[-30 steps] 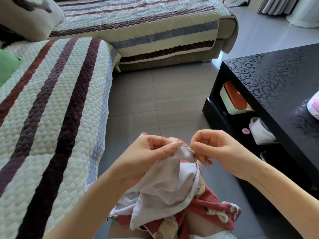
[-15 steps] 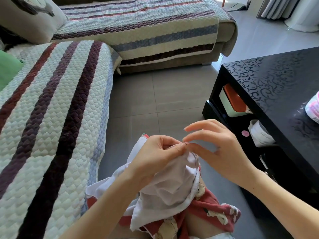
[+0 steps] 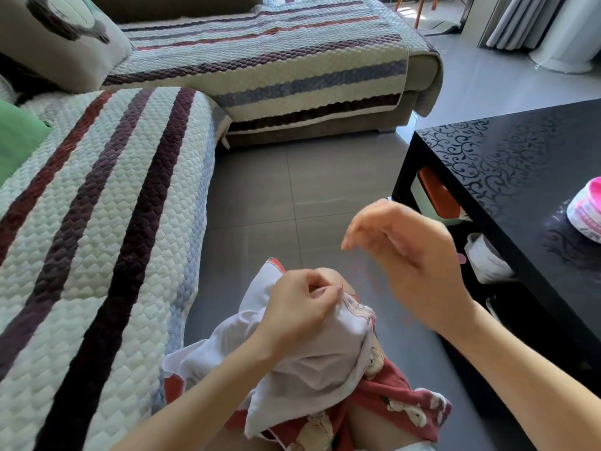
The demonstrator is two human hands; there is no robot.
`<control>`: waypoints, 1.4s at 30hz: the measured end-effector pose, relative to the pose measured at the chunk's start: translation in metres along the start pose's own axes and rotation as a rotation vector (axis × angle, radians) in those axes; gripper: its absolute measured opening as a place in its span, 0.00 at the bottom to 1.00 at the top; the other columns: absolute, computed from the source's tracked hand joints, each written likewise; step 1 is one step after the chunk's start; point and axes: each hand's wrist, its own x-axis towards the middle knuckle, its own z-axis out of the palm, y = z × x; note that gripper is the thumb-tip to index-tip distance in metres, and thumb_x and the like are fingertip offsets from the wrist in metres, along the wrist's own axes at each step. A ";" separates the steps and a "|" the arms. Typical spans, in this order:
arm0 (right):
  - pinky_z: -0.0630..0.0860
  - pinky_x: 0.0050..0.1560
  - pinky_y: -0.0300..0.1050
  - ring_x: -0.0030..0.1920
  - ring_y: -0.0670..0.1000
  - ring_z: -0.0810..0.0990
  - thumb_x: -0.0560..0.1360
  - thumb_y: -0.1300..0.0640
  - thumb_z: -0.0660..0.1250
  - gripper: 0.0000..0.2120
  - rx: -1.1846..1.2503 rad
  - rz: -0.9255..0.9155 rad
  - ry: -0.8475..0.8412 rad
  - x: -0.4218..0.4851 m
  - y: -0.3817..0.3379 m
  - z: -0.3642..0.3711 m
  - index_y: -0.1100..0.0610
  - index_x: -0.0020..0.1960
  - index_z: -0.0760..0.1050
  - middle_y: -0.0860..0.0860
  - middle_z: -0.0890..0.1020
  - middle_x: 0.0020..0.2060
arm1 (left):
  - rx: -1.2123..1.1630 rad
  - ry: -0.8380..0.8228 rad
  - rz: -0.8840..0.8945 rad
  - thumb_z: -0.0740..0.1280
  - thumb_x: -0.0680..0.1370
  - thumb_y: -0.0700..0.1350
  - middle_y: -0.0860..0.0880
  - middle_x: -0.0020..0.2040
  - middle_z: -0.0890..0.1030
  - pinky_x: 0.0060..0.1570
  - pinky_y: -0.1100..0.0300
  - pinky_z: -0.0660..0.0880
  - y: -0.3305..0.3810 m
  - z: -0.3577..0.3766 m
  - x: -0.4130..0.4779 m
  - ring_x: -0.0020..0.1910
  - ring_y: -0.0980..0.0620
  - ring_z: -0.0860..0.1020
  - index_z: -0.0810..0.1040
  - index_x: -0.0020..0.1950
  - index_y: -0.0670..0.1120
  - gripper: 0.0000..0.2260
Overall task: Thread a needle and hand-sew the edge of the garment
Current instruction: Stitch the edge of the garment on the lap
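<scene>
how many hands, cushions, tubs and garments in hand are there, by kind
hands: 2 (left hand, right hand)
cushions: 2 (beige cushion, green cushion)
tub: 1
garment: 1
total: 6

1. A single head-worn camera looks forward and steeply down over the person's lap.
2. It sits close. Both forearms enter from the bottom edge, and the left hand (image 3: pixel 297 307) and right hand (image 3: pixel 413 255) fill the lower centre above the garment (image 3: pixel 312 362).
3. The wide lens also takes in the sofa (image 3: pixel 97 222) at left, the floor (image 3: pixel 292 190) ahead and the table (image 3: pixel 520 164) at right.
</scene>
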 end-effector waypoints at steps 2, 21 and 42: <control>0.79 0.40 0.48 0.36 0.58 0.82 0.80 0.61 0.59 0.05 0.457 0.367 0.028 0.005 0.001 -0.009 0.58 0.45 0.70 0.59 0.80 0.34 | -0.115 -0.030 -0.027 0.69 0.77 0.42 0.59 0.29 0.80 0.35 0.73 0.69 0.001 -0.010 0.001 0.32 0.66 0.76 0.83 0.38 0.43 0.08; 0.72 0.45 0.38 0.42 0.44 0.78 0.74 0.56 0.70 0.05 -0.118 0.721 -0.116 0.024 0.073 -0.045 0.57 0.47 0.81 0.50 0.82 0.40 | -0.532 -0.523 -0.167 0.75 0.67 0.50 0.42 0.44 0.84 0.46 0.63 0.78 0.004 -0.054 -0.003 0.44 0.50 0.81 0.86 0.45 0.42 0.14; 0.71 0.48 0.48 0.53 0.60 0.79 0.78 0.55 0.64 0.09 -1.097 0.777 -0.126 0.005 0.161 -0.063 0.60 0.51 0.79 0.58 0.83 0.49 | -0.591 -0.513 -0.238 0.71 0.70 0.44 0.44 0.39 0.83 0.37 0.66 0.76 0.006 -0.061 -0.002 0.37 0.54 0.80 0.86 0.42 0.42 0.07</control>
